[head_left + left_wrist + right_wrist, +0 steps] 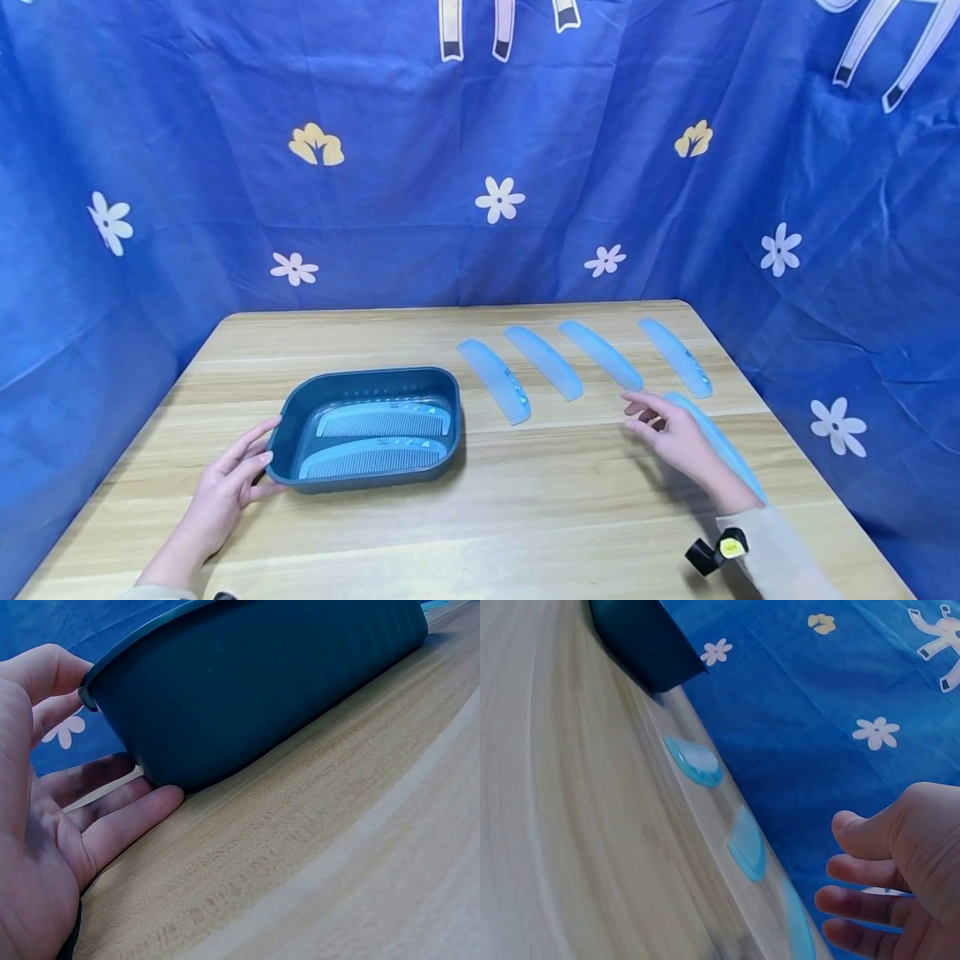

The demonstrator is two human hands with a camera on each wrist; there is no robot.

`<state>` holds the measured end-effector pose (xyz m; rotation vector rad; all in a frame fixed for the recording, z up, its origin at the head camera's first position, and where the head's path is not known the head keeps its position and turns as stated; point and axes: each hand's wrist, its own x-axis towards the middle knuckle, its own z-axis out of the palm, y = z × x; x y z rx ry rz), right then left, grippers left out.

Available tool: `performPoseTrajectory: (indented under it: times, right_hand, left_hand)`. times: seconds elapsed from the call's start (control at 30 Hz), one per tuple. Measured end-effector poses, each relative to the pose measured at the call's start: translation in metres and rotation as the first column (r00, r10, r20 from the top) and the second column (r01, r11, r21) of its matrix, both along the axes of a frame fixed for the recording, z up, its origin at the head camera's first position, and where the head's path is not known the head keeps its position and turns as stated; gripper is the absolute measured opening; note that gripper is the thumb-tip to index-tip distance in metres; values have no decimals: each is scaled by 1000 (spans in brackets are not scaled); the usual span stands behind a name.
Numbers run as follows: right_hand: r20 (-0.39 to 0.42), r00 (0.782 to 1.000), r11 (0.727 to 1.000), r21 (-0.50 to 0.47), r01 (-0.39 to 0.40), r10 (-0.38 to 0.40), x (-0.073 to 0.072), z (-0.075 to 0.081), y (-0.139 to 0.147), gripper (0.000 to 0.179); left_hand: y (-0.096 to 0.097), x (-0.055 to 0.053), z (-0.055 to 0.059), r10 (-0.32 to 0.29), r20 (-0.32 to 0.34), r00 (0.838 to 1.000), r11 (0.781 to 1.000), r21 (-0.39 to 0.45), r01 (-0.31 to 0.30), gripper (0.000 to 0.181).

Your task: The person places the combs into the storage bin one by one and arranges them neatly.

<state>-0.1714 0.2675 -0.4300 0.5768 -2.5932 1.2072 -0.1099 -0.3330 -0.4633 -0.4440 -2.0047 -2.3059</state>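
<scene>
At the left end of a dark teal plastic basin (363,482), my left hand (225,483) grips the rim. In the left wrist view, lower fingers (139,817) lie against the bottom corner of the basin. Two light blue combs, a far comb (384,419) and a near comb (375,457), lie inside it, teeth toward me. My right hand (670,433) hovers over the table with fingers loosely bent and nothing in them. Its fingertips are close to the near end of a blue comb (602,354). Another comb (723,446) lies partly hidden behind the right hand and forearm.
More blue combs lie slanted on the wooden table (525,517): a left comb (495,379), a middle comb (543,361) and a far right comb (677,357). A blue patterned curtain (420,208) hangs behind the table and along both sides.
</scene>
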Motion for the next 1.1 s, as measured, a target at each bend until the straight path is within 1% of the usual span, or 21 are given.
performPoseTrajectory:
  times: [0.07,0.17,0.33,0.6,0.77,0.9,1.0,1.1]
  right_hand:
    - [13,1000,1000,1,19,-19,1,-1,8,37]
    - [3,999,999,8,46,-46,5,2,17,38]
    - [-32,995,996,25,91,-90,8,4,32,38]
    - [-14,988,986,56,156,-155,12,3,54,38]
    - [-16,981,976,95,195,-194,14,2,67,38]
    - [-16,974,967,112,228,-227,18,-1,75,38]
    - [-6,964,955,131,266,-268,19,-4,80,37]
    - [22,951,940,161,301,-308,19,-6,86,37]
  left_hand:
    - [1,0,0,5,8,1000,1000,-4,-5,46]
    - [2,0,-1,11,18,1000,1000,-7,-11,46]
    - [4,-2,-3,1,8,1000,1000,2,-1,46]
    - [6,-5,-6,0,-3,1000,1000,7,0,46]
    - [9,-6,-7,-5,11,1000,1000,12,5,46]
    - [7,-4,-5,-12,13,1000,1000,4,12,46]
    - [3,-1,-2,4,8,1000,1000,-12,-4,46]
    - [1,0,-1,13,11,1000,1000,-18,-13,46]
